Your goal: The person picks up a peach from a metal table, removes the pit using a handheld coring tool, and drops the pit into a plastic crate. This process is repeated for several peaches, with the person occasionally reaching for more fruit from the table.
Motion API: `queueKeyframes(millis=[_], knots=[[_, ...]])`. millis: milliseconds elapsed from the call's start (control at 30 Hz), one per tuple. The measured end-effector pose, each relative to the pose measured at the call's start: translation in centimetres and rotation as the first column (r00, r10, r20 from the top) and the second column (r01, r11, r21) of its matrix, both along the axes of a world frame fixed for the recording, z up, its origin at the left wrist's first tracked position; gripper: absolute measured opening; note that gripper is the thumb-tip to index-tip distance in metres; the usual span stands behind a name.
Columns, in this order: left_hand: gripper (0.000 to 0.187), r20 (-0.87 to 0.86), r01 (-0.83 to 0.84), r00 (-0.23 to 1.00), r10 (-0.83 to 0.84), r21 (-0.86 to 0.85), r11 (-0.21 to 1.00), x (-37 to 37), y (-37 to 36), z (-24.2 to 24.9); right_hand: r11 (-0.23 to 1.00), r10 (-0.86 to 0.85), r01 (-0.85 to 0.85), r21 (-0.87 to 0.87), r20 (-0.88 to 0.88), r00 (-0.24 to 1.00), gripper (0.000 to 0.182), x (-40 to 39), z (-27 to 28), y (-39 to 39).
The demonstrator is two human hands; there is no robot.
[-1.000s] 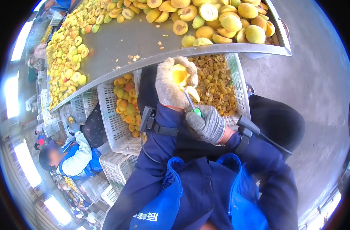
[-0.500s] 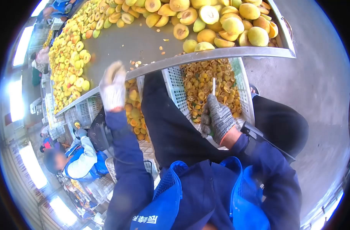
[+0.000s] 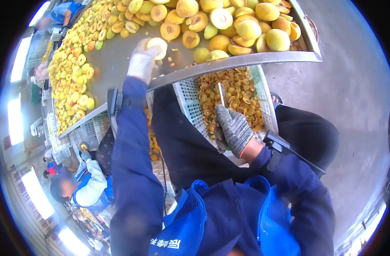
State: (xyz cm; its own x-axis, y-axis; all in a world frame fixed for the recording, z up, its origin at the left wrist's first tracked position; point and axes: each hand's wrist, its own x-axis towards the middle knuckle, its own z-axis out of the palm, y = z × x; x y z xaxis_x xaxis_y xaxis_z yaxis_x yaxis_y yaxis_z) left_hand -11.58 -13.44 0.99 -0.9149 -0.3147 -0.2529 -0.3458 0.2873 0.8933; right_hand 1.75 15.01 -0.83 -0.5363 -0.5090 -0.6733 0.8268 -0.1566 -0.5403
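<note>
My left hand point(image 3: 143, 59), in a white glove, is closed around a yellow peach half point(image 3: 157, 48) just above the metal table point(image 3: 114, 59). Its pale cut face is turned up. In a grey knitted glove, my right hand point(image 3: 234, 130) grips a small knife point(image 3: 221, 94) whose narrow metal blade points away from me; the fingers mostly hide the handle. That hand is over the near end of a white plastic crate point(image 3: 266, 100) filled with brownish-yellow fruit pieces point(image 3: 235, 91).
Peach halves point(image 3: 246, 30) are heaped at the table's far right, and a pile of smaller-looking halves point(image 3: 73, 81) lies at the left. The raised metal rim point(image 3: 246, 59) runs between me and the fruit. A co-worker point(image 3: 90, 183) in a blue apron sits at lower left.
My left hand has moved forward and right from the table rim and now holds a peach half. My right hand has shifted slightly left and forward with the knife.
</note>
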Motion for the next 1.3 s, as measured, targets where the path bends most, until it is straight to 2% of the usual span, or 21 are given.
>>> queueKeyframes(millis=[67, 133, 167, 200, 233, 267, 300, 333, 400, 467, 533, 700, 800, 867, 900, 967, 1000, 1067, 1100, 1200, 1300], knots=[[0.048, -0.142, -0.032, 0.982, 0.124, 0.518, 0.855, 4.0, 2.1, 2.2, 0.999, 0.035, -0.034, 0.006, -0.025, 0.999, 0.044, -0.3, 1.3, 0.0], [0.054, -0.140, 0.014, 0.982, 0.126, 0.722, 0.691, 7.6, 4.1, 3.4, 0.995, 0.101, -0.099, 0.019, -0.233, 0.967, 0.034, -0.7, 2.0, 0.2], [0.063, -0.197, 0.098, 0.976, 0.092, 0.777, 0.622, 8.6, 5.5, 3.8, 0.973, 0.226, -0.179, 0.143, -0.729, 0.647, 0.021, -0.1, -1.1, 0.8], [0.065, -0.149, 0.040, 0.974, 0.171, 0.856, 0.516, 9.6, 6.8, 4.1, 0.973, 0.230, -0.181, 0.146, -0.727, 0.647, 0.021, -0.1, -1.3, 0.7], [0.065, -0.145, 0.040, 0.975, 0.171, 0.862, 0.506, 10.2, 7.9, 4.1, 0.956, 0.285, -0.012, 0.293, -0.919, 0.274, 0.026, -0.2, -1.4, 0.8], [0.065, -0.140, 0.039, 0.975, 0.170, 0.869, 0.494, 10.5, 8.7, 4.0, 0.915, 0.379, 0.201, 0.349, -0.915, -0.139, 0.034, -0.1, -1.5, 0.9], [0.063, -0.191, 0.102, 0.971, 0.145, 0.875, 0.473, 10.9, 9.0, 3.1, 0.908, 0.379, 0.270, 0.320, -0.902, -0.208, 0.041, 0.3, -2.0, 0.9], [0.063, -0.192, 0.103, 0.971, 0.145, 0.878, 0.468, 11.1, 9.7, 3.2, 0.906, 0.385, 0.271, 0.325, -0.899, -0.209, 0.041, 0.5, -1.8, 1.1], [0.056, -0.133, 0.031, 0.976, 0.174, 0.870, 0.492, 11.6, 11.5, 3.9, 0.949, 0.237, 0.165, 0.269, -0.953, 0.189, 0.027, 0.4, -1.0, 1.4], [0.054, -0.095, -0.005, 0.972, 0.214, 0.906, 0.422, 11.8, 12.0, 3.8, 0.983, 0.080, 0.094, 0.161, -0.818, 0.569, 0.026, 0.3, 0.1, 1.6], [0.054, -0.053, 0.050, 0.997, 0.048, 0.997, 0.064, 12.0, 11.1, 2.9, 0.997, -0.048, 0.068, 0.020, -0.521, 0.852, 0.040, 0.2, 0.6, 1.6], [0.051, -0.019, 0.020, 0.999, 0.045, 1.000, -0.015, 12.3, 11.4, 2.2, 0.994, -0.056, 0.102, 0.040, -0.611, 0.790, 0.041, 0.0, -1.4, 2.0], [0.053, -0.004, -0.002, 0.998, 0.065, 0.995, 0.096, 12.3, 11.9, 2.1, 0.997, -0.013, 0.057, 0.045, -0.656, 0.754, 0.041, -0.1, -0.7, 2.2], [0.053, -0.098, 0.031, 0.978, 0.184, 0.941, 0.337, 12.3, 12.7, 2.1, 0.996, 0.021, 0.051, 0.079, -0.715, 0.699, 0.042, -0.2, 0.5, 2.2], [0.053, -0.098, 0.032, 0.978, 0.182, 0.941, 0.337, 12.3, 12.9, 2.0, 0.995, 0.019, 0.053, 0.079, -0.715, 0.699, 0.042, -0.2, 0.9, 2.4], [0.053, -0.180, 0.072, 0.950, 0.257, 0.922, 0.381, 12.6, 13.3, 1.8, 0.938, 0.323, -0.079, 0.339, -0.766, 0.556, 0.022, 0.2, 1.4, 2.6], [0.055, -0.221, 0.089, 0.930, 0.295, 0.910, 0.405, 12.8, 13.3, 1.7, 0.938, 0.324, -0.082, 0.338, -0.765, 0.557, 0.022, 0.4, 1.5, 2.4], [0.063, -0.200, 0.069, 0.916, 0.346, 0.932, 0.355, 12.7, 12.9, 0.8, 0.954, 0.277, -0.099, 0.282, -0.710, 0.648, 0.021, 0.6, 1.6, 1.6], [0.064, -0.236, 0.125, 0.924, 0.302, 0.930, 0.345, 12.8, 12.8, 0.7, 0.943, 0.304, -0.025, 0.332, -0.829, 0.470, 0.025, 1.1, 0.6, 1.5], [0.065, -0.234, 0.147, 0.938, 0.256, 0.936, 0.320, 12.9, 12.9, 1.0, 0.890, 0.405, 0.014, 0.456, -0.803, 0.437, 0.028, 1.0, 1.1, 1.0], [0.066, -0.170, 0.107, 0.959, 0.228, 0.958, 0.267, 13.0, 12.9, 1.0, 0.877, 0.409, -0.010, 0.480, -0.736, 0.540, 0.030, 0.8, 1.4, 0.9]])
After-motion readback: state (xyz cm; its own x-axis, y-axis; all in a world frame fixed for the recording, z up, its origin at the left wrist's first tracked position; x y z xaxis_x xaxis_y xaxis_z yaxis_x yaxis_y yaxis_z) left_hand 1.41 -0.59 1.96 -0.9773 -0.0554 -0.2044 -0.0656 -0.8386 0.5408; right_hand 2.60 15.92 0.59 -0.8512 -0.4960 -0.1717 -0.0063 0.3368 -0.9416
